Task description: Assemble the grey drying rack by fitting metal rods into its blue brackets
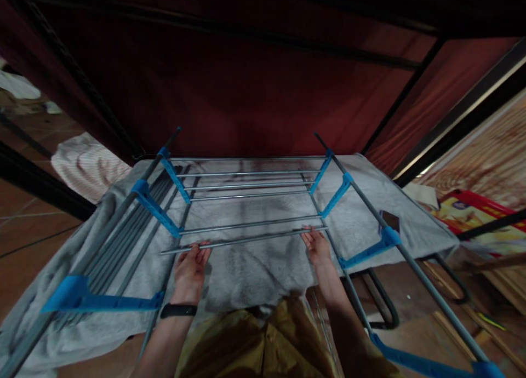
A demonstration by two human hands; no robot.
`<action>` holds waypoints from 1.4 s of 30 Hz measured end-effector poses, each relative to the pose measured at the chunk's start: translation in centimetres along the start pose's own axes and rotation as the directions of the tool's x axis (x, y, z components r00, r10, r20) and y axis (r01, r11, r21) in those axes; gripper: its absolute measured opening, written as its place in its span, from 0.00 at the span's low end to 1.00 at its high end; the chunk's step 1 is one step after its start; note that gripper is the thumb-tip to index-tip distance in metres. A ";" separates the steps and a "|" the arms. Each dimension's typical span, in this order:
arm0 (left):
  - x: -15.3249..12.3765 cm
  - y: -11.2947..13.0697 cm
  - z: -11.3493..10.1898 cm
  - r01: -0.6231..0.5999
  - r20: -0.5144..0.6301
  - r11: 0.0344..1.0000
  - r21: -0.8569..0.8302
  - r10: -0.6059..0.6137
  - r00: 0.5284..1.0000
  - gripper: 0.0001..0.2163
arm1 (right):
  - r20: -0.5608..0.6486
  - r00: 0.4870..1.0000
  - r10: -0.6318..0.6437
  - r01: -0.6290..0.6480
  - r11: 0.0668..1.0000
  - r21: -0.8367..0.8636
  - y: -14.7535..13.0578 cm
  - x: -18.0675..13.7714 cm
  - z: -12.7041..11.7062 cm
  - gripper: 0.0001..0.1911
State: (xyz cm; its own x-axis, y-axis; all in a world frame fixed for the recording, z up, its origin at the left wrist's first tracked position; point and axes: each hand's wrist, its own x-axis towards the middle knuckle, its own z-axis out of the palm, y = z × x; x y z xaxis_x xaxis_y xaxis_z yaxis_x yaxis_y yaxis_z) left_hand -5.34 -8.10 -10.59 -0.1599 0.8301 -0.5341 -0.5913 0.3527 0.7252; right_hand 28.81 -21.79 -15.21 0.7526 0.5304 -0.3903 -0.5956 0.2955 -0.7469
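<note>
Where the loose rod lies: As I see it from the room, the loose rod [250, 239] spans the centre of the frame, slightly higher at its right end, nearer the wearer than the fitted crossbars [250, 224].
Left hand: The left hand [191, 265], lower centre-left, has thumb and fingers closed lightly about the rod, inboard of its left end; a black wristband [178, 310] is worn.
Right hand: The right hand [317, 246], right of centre, pinches the rod near its right end, fingers loosely curled.
Rack frame: Two side poles, left pole [119, 213] and right pole [435, 287], carry blue brackets [370, 249] along both sides of the frame.
Rod ends: Both overlap the inner tubes in view; whether they touch or are seated cannot be told.
Spare rods: A bundle of spare rods [133, 233] rests on the grey blanket [255, 274], left of centre.
Step in hand: Judged to be positioning one more crossbar.
Next move: Appears to call for levelling the rod and aligning both ends with the side supports.
</note>
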 end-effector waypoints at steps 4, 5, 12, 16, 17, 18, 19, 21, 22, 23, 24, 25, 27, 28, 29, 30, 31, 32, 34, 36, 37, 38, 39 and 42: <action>-0.2 -0.9 0.6 0.026 -0.009 0.999 0.018 -0.026 1.000 0.12 | -0.007 1.000 -0.015 0.015 1.000 -0.012 -0.1 0.1 0.2 0.10; -0.2 -1.2 0.8 0.040 -0.006 0.999 0.021 -0.040 0.999 0.12 | -0.007 1.000 -0.017 0.017 1.000 -0.004 -0.2 0.1 0.2 0.10; 0.0 -2.2 1.2 0.098 -0.023 0.993 0.065 -0.097 0.995 0.11 | -0.016 1.000 0.003 -0.002 1.000 0.011 -0.4 0.5 -0.1 0.08; 0.3 -1.7 1.4 0.070 -0.054 0.996 0.056 -0.067 0.996 0.12 | -0.018 1.000 0.007 -0.006 1.000 0.023 -0.5 0.7 -0.2 0.07; 0.4 -1.6 1.4 0.065 -0.061 0.996 0.057 -0.061 0.996 0.12 | -0.013 1.000 0.001 0.000 1.000 0.019 -0.5 0.7 -0.2 0.07; 0.4 -1.6 1.4 0.059 -0.062 0.997 0.057 -0.055 0.997 0.12 | -0.007 1.000 -0.004 0.004 1.000 0.012 -0.5 0.8 -0.2 0.07; 0.4 -1.6 1.3 0.053 -0.060 0.997 0.057 -0.049 0.997 0.12 | -0.001 1.000 -0.005 0.005 1.000 0.006 -0.6 0.8 -0.3 0.07; 0.3 -1.7 1.2 0.052 -0.050 0.997 0.056 -0.049 0.998 0.11 | 0.003 1.000 -0.002 0.002 1.000 0.010 -0.6 1.0 -0.4 0.07; 0.2 -1.8 1.2 0.054 -0.045 0.997 0.054 -0.052 0.998 0.11 | -0.003 1.000 0.003 -0.003 1.000 0.018 -0.6 1.1 -0.4 0.06; 0.1 -1.9 1.2 0.058 -0.039 0.997 0.052 -0.056 0.998 0.11 | -0.014 1.000 0.008 -0.008 1.000 0.024 -0.6 1.2 -0.4 0.06; 0.1 -1.9 1.2 0.065 -0.037 0.997 0.052 -0.063 0.997 0.11 | -0.024 1.000 0.014 -0.013 1.000 0.026 -0.6 1.3 -0.4 0.06; 0.0 -1.9 1.2 0.073 -0.041 0.996 0.053 -0.071 0.997 0.11 | -0.034 0.999 0.018 -0.017 1.000 0.024 -0.6 1.4 -0.4 0.07; -0.2 -1.9 1.4 0.081 -0.047 0.995 0.058 -0.078 0.996 0.11 | -0.041 0.999 0.023 -0.023 1.000 0.008 -0.6 1.5 -0.4 0.07; -0.2 -1.9 1.5 0.083 -0.048 0.994 0.064 -0.080 0.996 0.11 | -0.038 0.999 0.024 -0.024 1.000 0.001 -0.6 1.6 -0.4 0.07; -0.3 -1.8 1.6 0.086 -0.045 0.994 0.070 -0.083 0.996 0.11 | -0.035 0.999 0.024 -0.024 1.000 -0.005 -0.5 1.6 -0.4 0.07; -0.3 -1.8 1.7 0.091 -0.036 0.993 0.075 -0.088 0.995 0.12 | -0.032 0.999 0.023 -0.023 1.000 -0.010 -0.5 1.6 -0.3 0.08; -0.4 -1.8 1.8 0.096 -0.020 0.992 0.079 -0.095 0.995 0.13 | -0.031 0.999 0.021 -0.021 1.000 -0.016 -0.4 1.6 -0.3 0.08; -0.4 -1.8 1.9 0.105 -0.002 0.991 0.082 -0.105 0.994 0.13 | -0.027 0.999 0.018 -0.018 1.000 -0.022 -0.3 1.6 -0.3 0.08; -0.5 -2.0 2.0 0.131 0.012 0.988 0.083 -0.133 0.991 0.14 | -0.014 1.000 0.010 -0.011 0.999 -0.032 -0.2 1.6 -0.3 0.09; -0.4 -2.3 2.1 0.142 0.011 0.986 0.083 -0.143 0.990 0.15 | 0.000 1.000 0.005 -0.005 0.999 -0.037 -0.1 1.6 -0.4 0.08; -0.4 -2.4 2.1 0.140 0.006 0.987 0.084 -0.141 0.990 0.15 | 0.006 1.000 0.004 -0.004 0.999 -0.039 -0.1 1.6 -0.4 0.08; -0.3 -2.6 2.0 0.136 0.001 0.987 0.085 -0.137 0.991 0.15 | 0.011 1.000 0.005 -0.005 0.999 -0.042 -0.1 1.6 -0.5 0.08; -0.3 -2.8 2.0 0.130 0.000 0.988 0.085 -0.131 0.991 0.14 | 0.012 1.000 0.006 -0.005 0.999 -0.046 0.0 1.6 -0.5 0.08; -0.1 -3.2 1.9 0.119 -0.008 0.990 0.080 -0.118 0.993 0.14 | 0.029 1.000 0.006 -0.004 0.998 -0.061 0.0 1.7 -0.7 0.09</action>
State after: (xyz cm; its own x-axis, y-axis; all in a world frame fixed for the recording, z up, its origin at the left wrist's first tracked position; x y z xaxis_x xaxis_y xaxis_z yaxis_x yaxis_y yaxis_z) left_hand -1.94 -8.50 -11.99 -0.0952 0.7791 -0.6197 -0.5411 0.4820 0.6891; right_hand 30.26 -21.48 -16.22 0.7405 0.5549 -0.3792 -0.5806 0.2441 -0.7767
